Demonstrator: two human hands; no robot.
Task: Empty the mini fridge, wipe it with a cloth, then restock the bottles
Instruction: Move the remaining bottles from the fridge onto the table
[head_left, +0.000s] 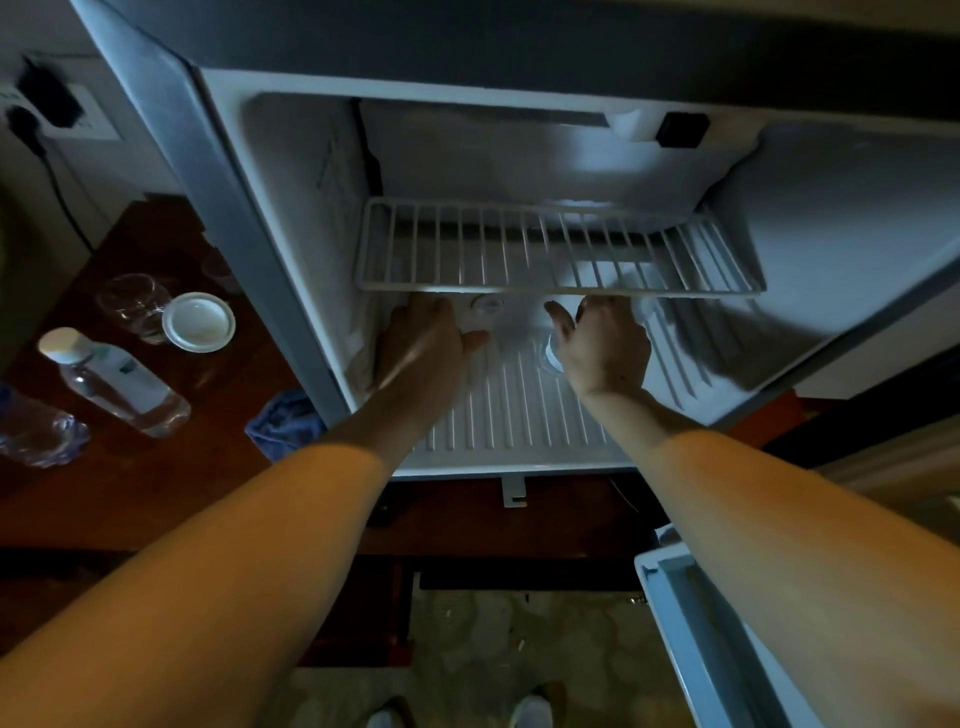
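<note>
Two bottles stand inside the fridge (519, 431) under the shelf (561, 249): rear bottle (488, 305) and front bottle (552, 359), with ribbed floor free toward the front edge. The left hand (426, 338) lies flat, fingers straight. The right hand (605, 345) touches the front bottle, its grip unclear. The cloth (283, 421) and a desk bottle (119, 384), label unreadable, are on the desk (182, 467).

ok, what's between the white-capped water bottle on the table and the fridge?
Head view: a crumpled blue cloth lies on the wooden table between the water bottle and the mini fridge, right by its lower corner.
</note>
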